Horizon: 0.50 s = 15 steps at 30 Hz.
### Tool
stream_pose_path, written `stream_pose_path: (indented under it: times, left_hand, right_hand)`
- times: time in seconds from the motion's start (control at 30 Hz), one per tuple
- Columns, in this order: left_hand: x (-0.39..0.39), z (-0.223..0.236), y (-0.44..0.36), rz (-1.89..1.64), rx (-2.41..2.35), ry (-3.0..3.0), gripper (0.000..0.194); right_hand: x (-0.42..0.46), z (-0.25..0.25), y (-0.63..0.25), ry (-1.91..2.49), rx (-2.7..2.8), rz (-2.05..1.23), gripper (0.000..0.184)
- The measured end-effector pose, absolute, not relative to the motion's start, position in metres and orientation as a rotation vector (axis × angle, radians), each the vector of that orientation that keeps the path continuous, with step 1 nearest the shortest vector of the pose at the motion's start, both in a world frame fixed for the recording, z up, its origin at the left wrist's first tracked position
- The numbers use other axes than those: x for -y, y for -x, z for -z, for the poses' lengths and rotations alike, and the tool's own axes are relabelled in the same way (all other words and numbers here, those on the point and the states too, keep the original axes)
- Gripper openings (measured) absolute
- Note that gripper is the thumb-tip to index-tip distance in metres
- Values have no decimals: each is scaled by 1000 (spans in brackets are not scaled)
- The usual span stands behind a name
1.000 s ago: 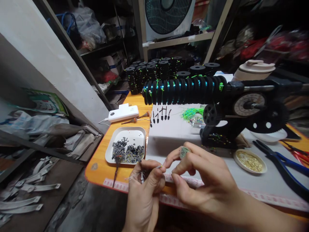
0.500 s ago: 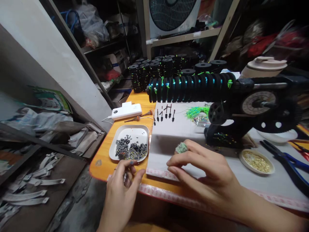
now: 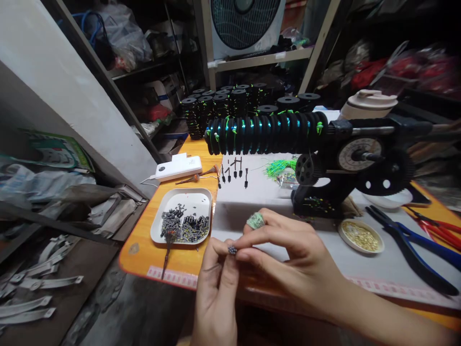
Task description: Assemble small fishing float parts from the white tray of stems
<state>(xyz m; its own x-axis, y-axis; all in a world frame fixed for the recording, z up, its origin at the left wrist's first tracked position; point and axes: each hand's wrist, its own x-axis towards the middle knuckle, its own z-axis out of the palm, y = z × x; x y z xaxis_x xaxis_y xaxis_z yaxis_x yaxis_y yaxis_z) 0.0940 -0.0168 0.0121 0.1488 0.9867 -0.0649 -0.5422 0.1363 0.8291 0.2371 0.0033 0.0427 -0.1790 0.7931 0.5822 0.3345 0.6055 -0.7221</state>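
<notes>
A small dark grey, bumpy piece (image 3: 232, 250) is held between the fingertips of both hands, in front of the white board. My left hand (image 3: 219, 288) pinches it from the left, thumb and index finger closed. From the right, my right hand (image 3: 291, 254) brings its thumb and index fingertips together at the piece's edge; the exact grip is partly hidden. Green wrapping (image 3: 255, 220) covers one fingertip of my right hand. Left of my hands, a white tray (image 3: 197, 198) holds many small dark parts (image 3: 192, 230). A thin dark brush-like tool (image 3: 167, 254) leans on its front rim.
A black machine (image 3: 317, 190) carries a horizontal row of black discs (image 3: 266, 133) above the white board (image 3: 248, 192). To the right are a dish of gold bits (image 3: 361, 236), blue-handled pliers (image 3: 410, 245) and red-handled pliers (image 3: 439, 228). A white power bank (image 3: 179, 168) lies behind the tray.
My left hand has moved right and up from beside the tray, meeting my right hand at the small piece. The brush-like tool now shows at the tray. The view has shifted slightly.
</notes>
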Motion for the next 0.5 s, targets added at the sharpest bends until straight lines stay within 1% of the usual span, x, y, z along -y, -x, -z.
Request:
stream_pose_path:
  times: [0.13, 0.23, 0.37, 0.5]
  left_hand:
    - [20, -10, -96, -1254, -894, -889, 19]
    - [22, -8, -98, -1305, -977, -830, 25]
    - [22, -8, -95, -1408, -875, -679, 24]
    - [19, -12, -85, -1426, -731, -665, 20]
  right_hand:
    - [-1, -44, -236, 943, 1780, -502, 10]
    - [1, -44, -235, 945, 1795, -509, 11]
    - [0, -44, -238, 920, 1842, -495, 12]
    - [-4, -44, -240, 948, 1914, -407, 16]
